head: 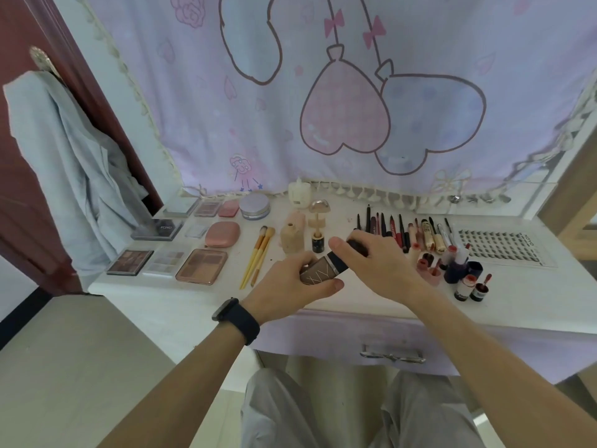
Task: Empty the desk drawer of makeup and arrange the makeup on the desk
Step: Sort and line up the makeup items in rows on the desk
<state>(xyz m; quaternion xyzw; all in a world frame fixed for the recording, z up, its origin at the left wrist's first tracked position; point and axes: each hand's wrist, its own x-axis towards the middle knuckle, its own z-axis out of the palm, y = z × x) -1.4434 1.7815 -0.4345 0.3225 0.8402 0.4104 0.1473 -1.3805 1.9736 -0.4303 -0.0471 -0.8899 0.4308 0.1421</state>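
Gripping the foundation bottle (pixel 319 270) over the desk's (pixel 533 295) front edge, just above the drawer (pixel 323 337), the left hand (pixel 290 286) is wrapping its brown body while the right hand (pixel 378 263) is curling round the dark cap. The placing is likely calling for both hands steadying it, then an upright landing beside the beige bottles (pixel 292 237), right of the yellow brushes (pixel 258 257).

Left hand (pixel 292 284) gripping brown foundation bottle (pixel 318 271) at frame centre, right hand (pixel 371 263) gripping its dark cap (pixel 339 260), white desk (pixel 181 305) below
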